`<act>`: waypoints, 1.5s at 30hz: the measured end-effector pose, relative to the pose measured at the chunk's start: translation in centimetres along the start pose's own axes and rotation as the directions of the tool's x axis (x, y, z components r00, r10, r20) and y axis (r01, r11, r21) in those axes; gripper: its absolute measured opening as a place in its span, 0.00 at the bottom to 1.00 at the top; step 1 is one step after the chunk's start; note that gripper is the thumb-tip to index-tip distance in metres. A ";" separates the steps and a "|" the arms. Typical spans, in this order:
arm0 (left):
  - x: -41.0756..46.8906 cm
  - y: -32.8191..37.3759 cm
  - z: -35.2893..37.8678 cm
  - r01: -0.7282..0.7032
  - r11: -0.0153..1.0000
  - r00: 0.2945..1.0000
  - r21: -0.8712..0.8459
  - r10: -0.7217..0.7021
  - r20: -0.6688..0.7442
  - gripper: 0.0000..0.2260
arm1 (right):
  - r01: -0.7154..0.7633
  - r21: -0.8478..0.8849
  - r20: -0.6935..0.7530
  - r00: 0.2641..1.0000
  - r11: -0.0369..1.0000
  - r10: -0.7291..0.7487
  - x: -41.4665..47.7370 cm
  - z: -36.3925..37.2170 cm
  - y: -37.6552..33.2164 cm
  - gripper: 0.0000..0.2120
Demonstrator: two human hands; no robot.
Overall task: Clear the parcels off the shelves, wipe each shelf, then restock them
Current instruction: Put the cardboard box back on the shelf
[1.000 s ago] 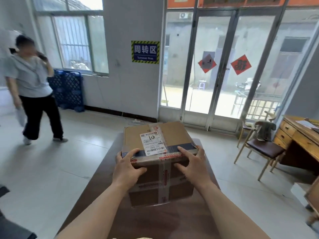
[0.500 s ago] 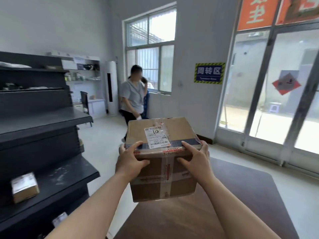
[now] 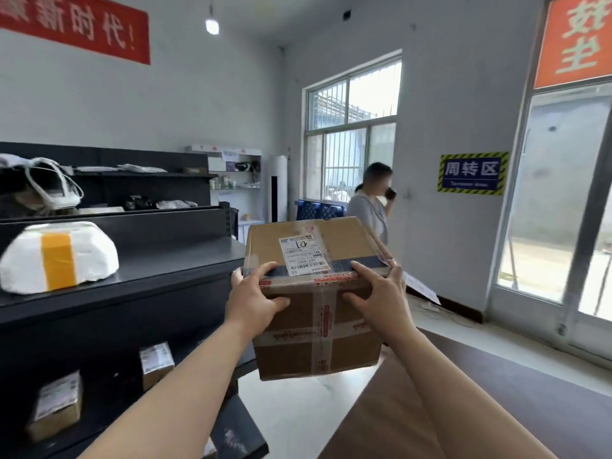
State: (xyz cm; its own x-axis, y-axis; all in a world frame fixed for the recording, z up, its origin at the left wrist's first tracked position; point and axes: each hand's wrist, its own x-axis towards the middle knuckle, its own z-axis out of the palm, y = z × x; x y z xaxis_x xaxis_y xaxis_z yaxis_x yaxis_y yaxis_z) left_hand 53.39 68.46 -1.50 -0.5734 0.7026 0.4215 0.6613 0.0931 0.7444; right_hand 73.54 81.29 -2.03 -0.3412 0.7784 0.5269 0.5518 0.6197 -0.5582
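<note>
Carton (image 3: 347, 240) has swung beside the shelves (image 3: 165, 270) (left grip (image 3: 251, 299), right grip (image 3: 381, 299) clasp it).

Both your arms reach out in front of you, bare all the way down. Your left arm (image 3: 185, 385) comes up from the bottom left and your right arm (image 3: 440, 376) from the bottom right, and they draw closer toward the wrists. Your left hand (image 3: 255, 303) grips the near left corner of the box (image 3: 298, 352). Your right hand (image 3: 381, 299) grips the near right corner. On each hand one finger lies over the top edge, the thumb presses on the near side, and the other fingers wrap round the side. Both hands sit at about the same height.
</note>
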 end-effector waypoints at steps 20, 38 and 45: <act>6.1 2.1 -16.7 -0.090 0.992 0.966 0.087 0.108 -0.235 0.32 | 0.229 0.166 -0.118 0.970 0.959 -0.211 8.6 2.5 -16.2 0.30; 15.9 -1.0 -18.2 0.024 0.983 0.892 0.183 0.062 -0.447 0.32 | 0.359 0.281 -0.045 0.931 0.890 -0.361 20.9 9.8 -19.8 0.29; 20.0 -2.3 -18.7 0.046 0.977 0.883 0.210 0.058 -0.465 0.32 | 0.347 0.285 0.010 0.931 0.893 -0.365 24.9 12.5 -20.8 0.30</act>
State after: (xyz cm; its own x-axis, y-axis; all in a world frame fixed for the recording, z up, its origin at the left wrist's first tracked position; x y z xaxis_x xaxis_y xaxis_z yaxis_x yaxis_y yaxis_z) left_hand 31.36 69.06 14.88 -0.6932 0.2975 0.6565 0.7206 0.2713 0.6380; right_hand 44.06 89.03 14.62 -0.5269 0.4994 0.6877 0.1576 0.8525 -0.4984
